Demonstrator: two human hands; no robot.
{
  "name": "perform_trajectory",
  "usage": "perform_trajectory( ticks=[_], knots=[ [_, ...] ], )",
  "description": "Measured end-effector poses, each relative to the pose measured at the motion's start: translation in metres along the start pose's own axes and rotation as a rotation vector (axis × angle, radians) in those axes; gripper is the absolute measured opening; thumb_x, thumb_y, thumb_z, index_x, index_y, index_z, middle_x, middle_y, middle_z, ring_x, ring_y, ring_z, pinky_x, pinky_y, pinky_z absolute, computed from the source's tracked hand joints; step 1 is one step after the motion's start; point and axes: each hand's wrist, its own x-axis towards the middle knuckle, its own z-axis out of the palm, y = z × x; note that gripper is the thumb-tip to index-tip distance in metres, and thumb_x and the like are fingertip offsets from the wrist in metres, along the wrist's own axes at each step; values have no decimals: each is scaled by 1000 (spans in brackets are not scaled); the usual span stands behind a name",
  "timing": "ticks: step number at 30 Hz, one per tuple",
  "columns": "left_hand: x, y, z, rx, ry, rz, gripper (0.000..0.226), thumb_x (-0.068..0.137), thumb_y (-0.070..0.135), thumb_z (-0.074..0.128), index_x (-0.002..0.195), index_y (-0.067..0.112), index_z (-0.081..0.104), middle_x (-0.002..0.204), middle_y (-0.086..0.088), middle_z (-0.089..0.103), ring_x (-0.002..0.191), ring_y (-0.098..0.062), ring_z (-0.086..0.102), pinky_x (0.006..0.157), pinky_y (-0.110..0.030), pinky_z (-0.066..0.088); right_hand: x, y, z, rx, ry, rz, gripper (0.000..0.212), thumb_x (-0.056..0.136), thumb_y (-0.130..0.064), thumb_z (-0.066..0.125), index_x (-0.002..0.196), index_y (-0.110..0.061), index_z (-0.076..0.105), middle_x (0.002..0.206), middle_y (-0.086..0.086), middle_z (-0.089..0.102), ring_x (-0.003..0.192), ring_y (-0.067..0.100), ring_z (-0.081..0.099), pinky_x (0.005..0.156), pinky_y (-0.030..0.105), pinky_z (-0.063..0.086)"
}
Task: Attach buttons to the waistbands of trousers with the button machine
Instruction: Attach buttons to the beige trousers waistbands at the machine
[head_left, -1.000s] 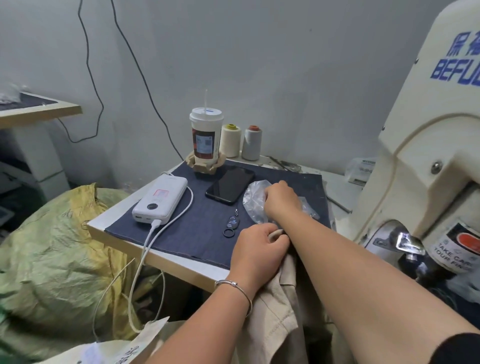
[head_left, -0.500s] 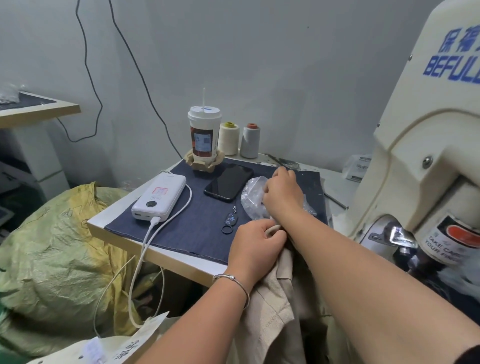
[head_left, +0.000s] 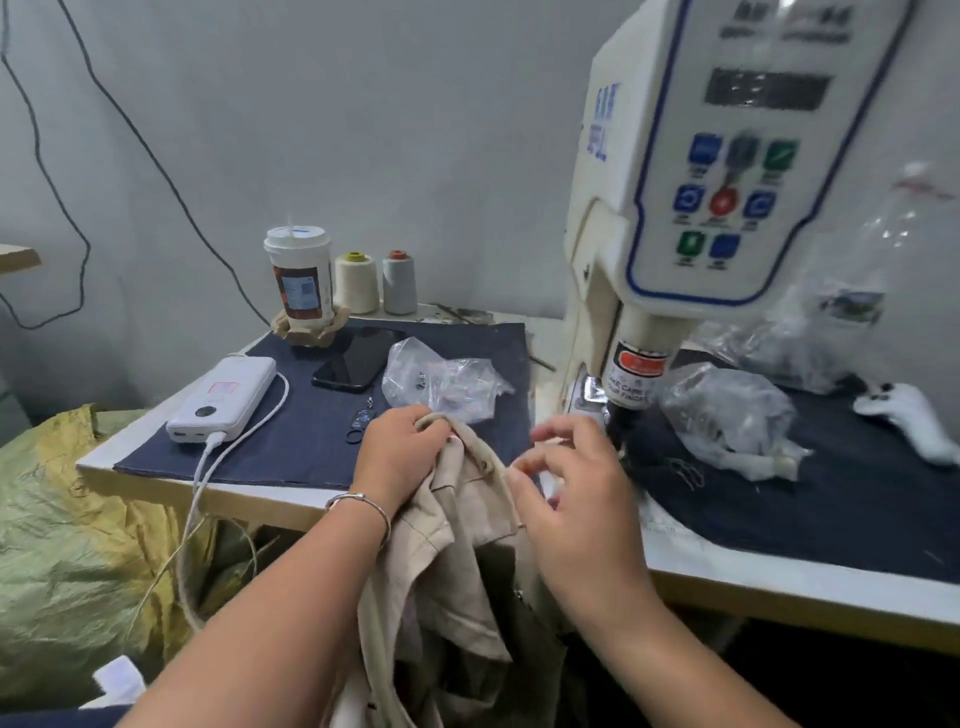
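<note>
Left hand (head_left: 402, 449) grips one trouser waistband (head_left: 470, 441); right hand (head_left: 571, 483) perhaps pinching.

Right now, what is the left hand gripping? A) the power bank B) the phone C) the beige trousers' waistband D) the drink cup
C: the left hand has its fingers curled over the waistband edge of the beige trousers, while the power bank, cup and phone lie untouched on the dark cloth behind it.
</note>
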Motion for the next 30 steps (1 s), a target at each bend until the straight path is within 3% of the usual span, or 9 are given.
perform_trajectory(
  ticks=[2, 6, 8, 11, 16, 23, 30],
  knots=[
    [0, 0, 0, 17, -6, 0, 22, 83, 17, 59, 69, 0, 60, 69, -13, 61, 68, -23, 51, 67, -42, 45, -21, 19, -33, -39, 72, 32, 8, 80, -13, 74, 75, -16, 69, 100, -12, 54, 91, 8, 56, 70, 16, 47],
    [1, -1, 0, 50, 7, 28, 27, 85, 19, 60, 71, -4, 58, 67, -17, 58, 67, -19, 48, 68, -42, 44, -19, 82, -92, -145, 158, 222, 10, 82, -16, 72, 74, -19, 69, 99, -12, 55, 96, 12, 53, 74, 27, 45],
    [2, -1, 0, 62, 2, 38, 29, 84, 24, 59, 74, -3, 61, 73, -19, 62, 69, -19, 51, 71, -44, 45, -5, 116, -110, -222, 65, 349, 16, 85, -18, 70, 69, -19, 68, 99, -11, 53, 104, 14, 46, 75, 28, 37],
    [2, -2, 2, 63, -3, 39, 26, 86, 21, 61, 72, -1, 61, 74, -20, 61, 66, -17, 49, 65, -36, 40, 10, 149, -117, -316, -116, 483, 26, 87, -20, 67, 61, -26, 64, 95, -12, 52, 108, 17, 42, 75, 28, 33],
    [7, -6, 4, 56, 10, 28, 20, 88, 19, 63, 77, 3, 69, 81, -16, 69, 70, -16, 54, 64, -27, 39, 19, 166, -117, -139, -219, 621, 39, 79, -12, 71, 45, -30, 66, 72, -13, 65, 101, 19, 55, 84, 39, 49],
    [8, -9, 7, 39, 32, 20, 17, 87, 19, 65, 76, 7, 70, 79, -10, 69, 67, -9, 53, 65, -23, 39, 34, 173, -124, -210, -319, 680, 22, 81, -10, 71, 61, -22, 70, 75, -5, 68, 82, 14, 62, 78, 34, 53],
    [9, -10, 7, 26, 23, 15, 19, 87, 20, 65, 70, 11, 70, 72, -6, 68, 69, -15, 57, 66, -28, 42, 23, 180, -123, -180, -248, 564, 19, 77, -23, 78, 69, -37, 68, 81, -17, 66, 83, 2, 60, 75, 29, 51]
  ],
)
